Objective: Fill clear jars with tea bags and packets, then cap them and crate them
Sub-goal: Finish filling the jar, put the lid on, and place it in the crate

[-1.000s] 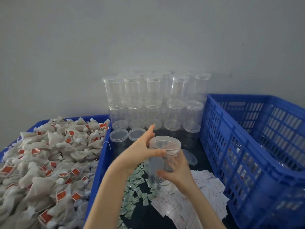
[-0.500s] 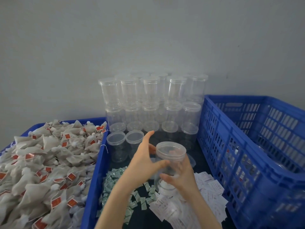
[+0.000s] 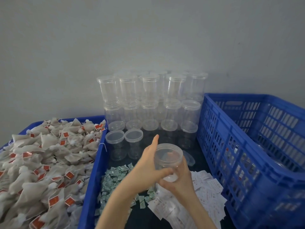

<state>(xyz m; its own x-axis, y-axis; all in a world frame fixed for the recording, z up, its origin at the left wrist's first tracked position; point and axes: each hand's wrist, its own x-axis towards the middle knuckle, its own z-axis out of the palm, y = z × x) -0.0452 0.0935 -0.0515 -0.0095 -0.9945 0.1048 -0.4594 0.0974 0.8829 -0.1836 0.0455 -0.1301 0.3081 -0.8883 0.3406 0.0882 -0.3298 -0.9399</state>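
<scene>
capped jar stack (image 3: 149, 103) behind, blue crate (image 3: 250, 146) rt, tea bags (image 3: 41, 162) lft

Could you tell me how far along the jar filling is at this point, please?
Done: some jars show through the wall of the right crate, contents unclear. In hand: the right hand holds a jar that looks empty, while the left hand rests on its cap. Left: a heap of tea bags, green packets, white packets and stacked empty jars.
</scene>
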